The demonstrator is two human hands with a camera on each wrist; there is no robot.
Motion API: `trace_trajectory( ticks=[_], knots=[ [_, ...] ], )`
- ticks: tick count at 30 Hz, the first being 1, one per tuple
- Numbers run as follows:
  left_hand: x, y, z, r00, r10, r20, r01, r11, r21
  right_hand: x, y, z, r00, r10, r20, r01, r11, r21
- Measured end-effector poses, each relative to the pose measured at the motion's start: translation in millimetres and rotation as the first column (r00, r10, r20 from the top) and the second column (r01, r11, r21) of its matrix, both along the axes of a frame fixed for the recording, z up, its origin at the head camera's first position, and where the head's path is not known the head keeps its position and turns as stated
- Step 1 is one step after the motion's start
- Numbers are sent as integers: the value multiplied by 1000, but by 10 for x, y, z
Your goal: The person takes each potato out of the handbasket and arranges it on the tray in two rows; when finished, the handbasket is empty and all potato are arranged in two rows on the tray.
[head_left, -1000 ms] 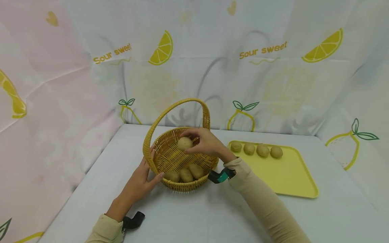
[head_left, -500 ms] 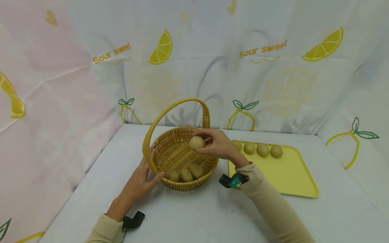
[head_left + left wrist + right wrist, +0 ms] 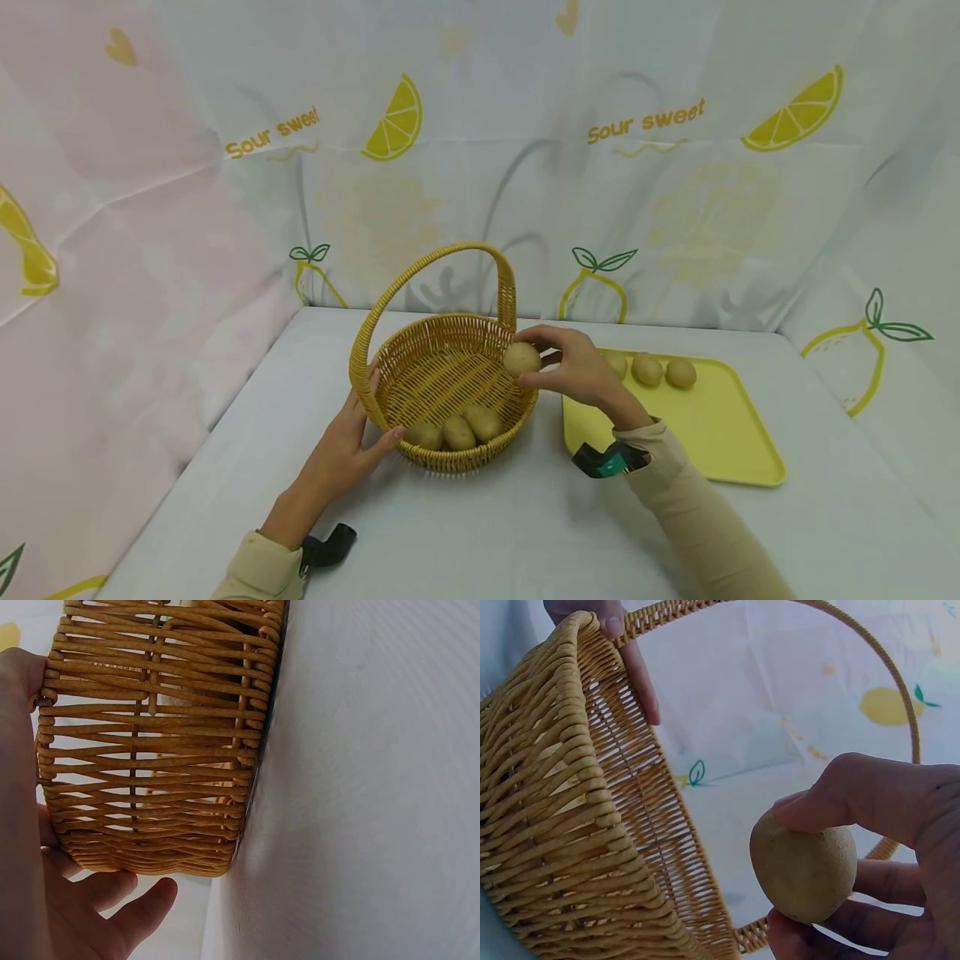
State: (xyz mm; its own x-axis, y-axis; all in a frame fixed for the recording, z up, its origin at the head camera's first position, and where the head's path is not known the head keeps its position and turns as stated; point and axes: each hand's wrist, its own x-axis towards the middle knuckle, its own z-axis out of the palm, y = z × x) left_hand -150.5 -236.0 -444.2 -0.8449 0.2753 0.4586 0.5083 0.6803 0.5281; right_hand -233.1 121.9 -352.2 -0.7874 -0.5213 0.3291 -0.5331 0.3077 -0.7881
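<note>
Over the right edge of the wicker basket (image 3: 450, 461), my right hand (image 3: 573, 367) pinches a round potato (image 3: 521, 359) between thumb and fingers. The right wrist view shows that potato (image 3: 802, 866) raised beside the basket's rim. My left hand (image 3: 341, 450) grips the basket's left side, its thumb on the front rim and other fingers near the handle base. From the left wrist, the hand's fingers (image 3: 142, 911) lie round the outer wall. Several potatoes (image 3: 459, 432) lie inside along the basket's front.
Right of the basket lies a yellow tray (image 3: 720, 442) with potatoes (image 3: 647, 369) in a row along its far edge, partly covered by my right hand. The tall arched handle (image 3: 420, 267) spans the basket. A printed cloth (image 3: 480, 167) hangs behind the white table.
My right hand has carried the potato rightward from above the basket's middle to its right edge. The left hand and basket have stayed in place.
</note>
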Motion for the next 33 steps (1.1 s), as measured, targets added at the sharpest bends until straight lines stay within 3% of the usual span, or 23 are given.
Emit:
trace_trajectory(
  ticks=[16, 33],
  knots=[
    [-3, -1, 5, 1000, -2, -11, 2, 1000, 6, 68, 400, -165, 995, -93, 38, 92, 995, 32],
    [4, -6, -15, 999, -23, -27, 23, 1000, 13, 150, 646, -399, 985, -164, 51, 163, 987, 12]
  ],
)
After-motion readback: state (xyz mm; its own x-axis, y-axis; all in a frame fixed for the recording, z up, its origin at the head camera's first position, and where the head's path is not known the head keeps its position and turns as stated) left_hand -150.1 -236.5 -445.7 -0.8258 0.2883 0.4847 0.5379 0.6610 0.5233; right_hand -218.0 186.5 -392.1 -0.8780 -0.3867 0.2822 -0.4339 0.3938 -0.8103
